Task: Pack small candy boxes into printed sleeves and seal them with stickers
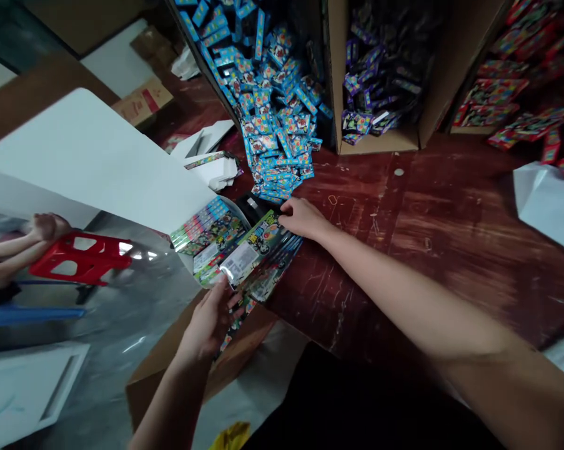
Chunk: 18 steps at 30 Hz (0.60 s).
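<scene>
My left hand [211, 319] grips the near end of a glossy printed packet [253, 250] that lies on a stack of similar packets at the table's left edge. My right hand [303, 217] rests its curled fingers on the far end of the same packet. Just beyond my right hand, a heap of small blue boxes [272, 106] spills out of a tipped carton onto the dark red table [403, 225].
A carton of purple boxes [380, 81] and a pile of red boxes [520, 87] stand at the back. White sheets [89, 156] lie at left, white paper [548, 200] at right. A cardboard box [169, 369] sits below the table edge. Another person's arms [14, 247] and a red stool [80, 256] are far left.
</scene>
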Tool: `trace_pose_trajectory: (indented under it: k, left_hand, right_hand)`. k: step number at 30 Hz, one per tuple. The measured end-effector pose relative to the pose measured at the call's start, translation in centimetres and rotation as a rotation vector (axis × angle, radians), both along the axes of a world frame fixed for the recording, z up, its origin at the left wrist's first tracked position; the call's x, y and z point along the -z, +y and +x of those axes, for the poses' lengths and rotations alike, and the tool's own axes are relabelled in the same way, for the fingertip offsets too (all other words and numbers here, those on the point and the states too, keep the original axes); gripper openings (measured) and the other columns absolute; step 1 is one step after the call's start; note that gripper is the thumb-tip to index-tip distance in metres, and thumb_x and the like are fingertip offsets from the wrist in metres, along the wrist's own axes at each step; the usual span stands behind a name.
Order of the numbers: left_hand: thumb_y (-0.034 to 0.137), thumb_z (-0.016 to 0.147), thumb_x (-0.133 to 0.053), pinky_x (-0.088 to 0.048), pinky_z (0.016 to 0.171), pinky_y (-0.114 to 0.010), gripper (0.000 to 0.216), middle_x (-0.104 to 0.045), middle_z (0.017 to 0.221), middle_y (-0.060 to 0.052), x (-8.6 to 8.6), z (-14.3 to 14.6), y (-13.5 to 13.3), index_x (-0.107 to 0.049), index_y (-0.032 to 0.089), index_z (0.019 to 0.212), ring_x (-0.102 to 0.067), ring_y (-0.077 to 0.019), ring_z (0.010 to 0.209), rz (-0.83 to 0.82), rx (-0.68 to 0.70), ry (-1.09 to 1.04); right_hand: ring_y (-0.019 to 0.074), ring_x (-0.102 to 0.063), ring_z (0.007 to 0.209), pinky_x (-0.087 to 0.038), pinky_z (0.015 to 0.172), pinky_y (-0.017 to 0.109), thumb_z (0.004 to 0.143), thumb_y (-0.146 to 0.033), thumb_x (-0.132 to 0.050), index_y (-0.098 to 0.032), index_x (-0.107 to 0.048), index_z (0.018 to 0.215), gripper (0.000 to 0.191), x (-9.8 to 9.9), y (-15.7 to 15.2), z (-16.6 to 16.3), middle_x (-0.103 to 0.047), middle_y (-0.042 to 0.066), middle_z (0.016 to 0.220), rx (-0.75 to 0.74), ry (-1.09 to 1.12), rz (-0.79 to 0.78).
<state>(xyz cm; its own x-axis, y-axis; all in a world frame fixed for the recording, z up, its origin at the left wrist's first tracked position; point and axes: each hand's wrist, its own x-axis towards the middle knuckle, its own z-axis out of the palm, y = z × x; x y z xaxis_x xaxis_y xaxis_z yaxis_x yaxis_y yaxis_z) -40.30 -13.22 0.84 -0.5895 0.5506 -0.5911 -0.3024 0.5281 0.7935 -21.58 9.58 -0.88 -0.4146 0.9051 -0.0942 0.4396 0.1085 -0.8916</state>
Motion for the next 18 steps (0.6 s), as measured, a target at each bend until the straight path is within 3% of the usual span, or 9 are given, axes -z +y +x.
trace_pose_trajectory:
  k: [3, 5, 7, 10, 12, 14, 16, 18]
  left_hand:
    - [0.051, 0.075, -0.08, -0.056, 0.068, -0.028, 0.055, -0.069, 0.116, -0.008, -0.1, -0.3, 0.8, -0.065, 0.022, 0.12, -0.069, -0.0183, 0.086, -0.014, 0.048, -0.027]
    - [0.052, 0.076, -0.078, -0.055, 0.07, -0.028, 0.056, -0.068, 0.115, -0.008, -0.9, -0.4, 1.2, -0.063, 0.021, 0.12, -0.069, -0.0195, 0.09, -0.029, 0.048, 0.079]
    - [0.052, 0.079, -0.076, -0.055, 0.08, -0.03, 0.06, -0.064, 0.121, -0.009, -1.9, 0.3, 0.9, -0.057, 0.021, 0.127, -0.066, -0.0214, 0.103, 0.029, 0.02, 0.397]
    - [0.04, 0.085, -0.073, -0.048, 0.101, -0.038, 0.061, -0.054, 0.134, -0.009, -2.7, 3.8, 0.2, -0.046, 0.026, 0.137, -0.056, -0.024, 0.121, 0.32, 0.095, 0.967]
    - [0.031, 0.087, -0.07, -0.046, 0.105, -0.044, 0.054, -0.053, 0.132, -0.01, -2.2, 8.1, 0.5, -0.046, 0.029, 0.135, -0.054, -0.0259, 0.123, 0.531, 0.357, 1.096]
    - [0.025, 0.087, -0.068, -0.048, 0.103, -0.047, 0.045, -0.058, 0.125, -0.01, -1.0, 13.3, 2.1, -0.051, 0.028, 0.129, -0.057, -0.027, 0.119, 0.682, 0.728, 1.099]
    - [0.023, 0.088, -0.066, -0.048, 0.104, -0.047, 0.039, -0.061, 0.125, -0.01, 0.3, 18.6, 5.5, -0.055, 0.026, 0.125, -0.058, -0.0266, 0.118, 0.805, 1.033, 1.096]
    - [0.024, 0.091, -0.061, -0.046, 0.107, -0.044, 0.034, -0.063, 0.129, -0.01, 0.8, 23.3, 10.5, -0.058, 0.022, 0.124, -0.058, -0.0249, 0.121, 0.891, 1.216, 1.124]
  right_hand:
    - [0.0205, -0.068, 0.098, -0.052, 0.094, 0.037, 0.085, -0.026, -0.063, -0.019, -0.067, 0.112, 0.029, 0.6, 0.3, 1.3, -0.073, 0.003, 0.104, -0.029, 0.06, 0.009]
    - [0.018, -0.069, 0.095, -0.053, 0.091, 0.034, 0.089, -0.025, -0.059, -0.017, -0.066, 0.116, 0.03, 1.0, -0.1, 2.1, -0.074, 0.004, 0.103, -0.04, 0.102, 0.006]
    - [0.0162, -0.07, 0.094, -0.053, 0.089, 0.031, 0.093, -0.026, -0.055, -0.016, -0.065, 0.119, 0.03, 1.2, -1.0, 3.0, -0.075, 0.005, 0.105, -0.068, 0.149, -0.001]
    - [0.0156, -0.07, 0.101, -0.053, 0.092, 0.031, 0.098, -0.032, -0.052, -0.018, -0.063, 0.124, 0.032, 1.4, -2.3, 6.2, -0.075, 0.006, 0.114, -0.104, 0.212, 0.015]
    - [0.0196, -0.067, 0.11, -0.051, 0.099, 0.037, 0.098, -0.038, -0.053, -0.02, -0.061, 0.128, 0.036, 1.5, -2.5, 10.2, -0.072, 0.007, 0.122, -0.059, 0.156, 0.129]
    - [0.0266, -0.06, 0.123, -0.046, 0.107, 0.046, 0.097, -0.04, -0.055, -0.019, -0.057, 0.135, 0.043, 1.6, -2.2, 15.6, -0.066, 0.011, 0.132, 0.052, -0.076, 0.329]
    - [0.033, -0.05, 0.134, -0.041, 0.111, 0.053, 0.096, -0.038, -0.056, -0.015, -0.052, 0.142, 0.051, 1.5, -2.0, 21.8, -0.057, 0.017, 0.143, 0.181, -0.406, 0.454]
    - [0.0362, -0.044, 0.14, -0.038, 0.113, 0.055, 0.095, -0.035, -0.056, -0.012, -0.05, 0.144, 0.055, 1.1, -2.5, 27.9, -0.052, 0.021, 0.148, 0.283, -0.644, 0.456]
